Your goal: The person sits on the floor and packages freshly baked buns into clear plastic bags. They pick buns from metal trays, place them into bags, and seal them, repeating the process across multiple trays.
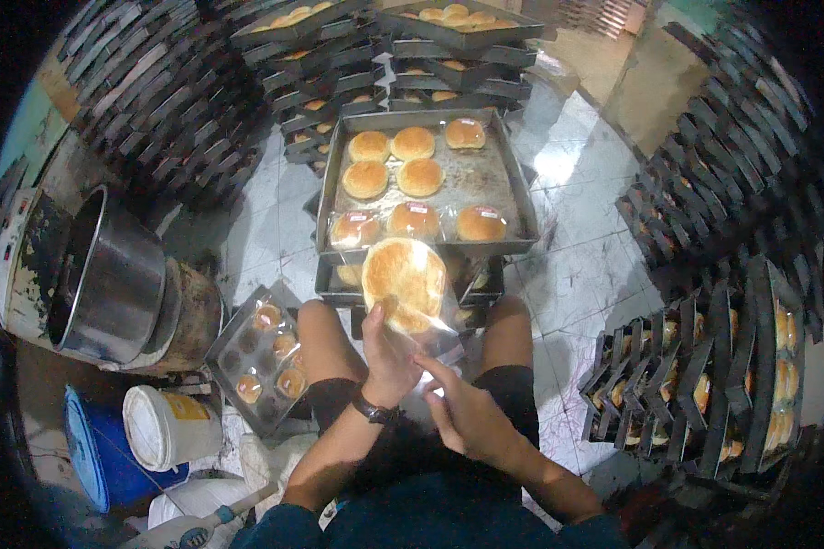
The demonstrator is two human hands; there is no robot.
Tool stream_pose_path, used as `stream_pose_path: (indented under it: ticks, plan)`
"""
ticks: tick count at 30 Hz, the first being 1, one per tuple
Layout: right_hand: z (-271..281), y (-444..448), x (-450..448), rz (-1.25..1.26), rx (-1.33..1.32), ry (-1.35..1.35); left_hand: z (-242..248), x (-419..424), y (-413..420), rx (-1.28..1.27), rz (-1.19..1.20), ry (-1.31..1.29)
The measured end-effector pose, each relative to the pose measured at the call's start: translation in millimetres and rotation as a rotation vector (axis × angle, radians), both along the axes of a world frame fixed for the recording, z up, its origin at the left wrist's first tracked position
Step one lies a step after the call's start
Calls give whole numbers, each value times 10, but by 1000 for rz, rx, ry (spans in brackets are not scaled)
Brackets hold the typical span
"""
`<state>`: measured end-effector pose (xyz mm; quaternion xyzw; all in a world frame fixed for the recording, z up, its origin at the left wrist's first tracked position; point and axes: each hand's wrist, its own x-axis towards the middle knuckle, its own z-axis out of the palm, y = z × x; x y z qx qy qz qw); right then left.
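Note:
A round bread bun (404, 283) in a clear plastic bag is held up over my lap. My left hand (389, 364), with a watch on its wrist, grips the bagged bun from below, thumb on its lower left. The fingertips of my right hand (461, 412) meet the bag's plastic end (443, 350) under the bun; how firmly they pinch is hard to tell. Just beyond, a metal baking tray (525, 206) bears several bare buns (413, 143) at its back left, a wrapped bun (465, 134) at its back right and three wrapped buns (481, 224) along its near edge.
A smaller tray (247, 412) with wrapped buns lies by my left leg. Stacked trays of buns (453, 31) rise ahead, with more stacks (717, 384) at right and left. A large metal pot (120, 281), a white bucket (172, 425) and a blue container (103, 446) stand at left.

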<state>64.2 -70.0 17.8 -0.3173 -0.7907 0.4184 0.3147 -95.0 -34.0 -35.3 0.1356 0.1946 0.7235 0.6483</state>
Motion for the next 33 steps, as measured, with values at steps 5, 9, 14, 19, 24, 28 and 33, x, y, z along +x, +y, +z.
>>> stream_pose_path:
  ticks: [5, 9, 14, 19, 24, 28, 33]
  plan:
    - [-129, 35, -21, -22, 312, -157, 80, 15, 7, 28, 36, -25]
    - [-207, 34, -99, -61, 296, -86, 58, 26, -42, -54, 67, 56]
    - [-200, 4, -118, -28, 250, -209, 49, 57, -155, -157, 110, 251]
    - [-230, 17, -27, -20, 194, -135, 74, 50, -175, -204, 141, 187]
    - [-441, 19, -38, -25, 260, -84, 62, 103, -187, -196, 62, 156]
    - [-405, -61, -103, -18, 321, -108, 7, 142, -169, -222, 103, 269]
    - [53, 84, 536, 640, -296, -168, -117, -43, -55, -27, -52, -465]
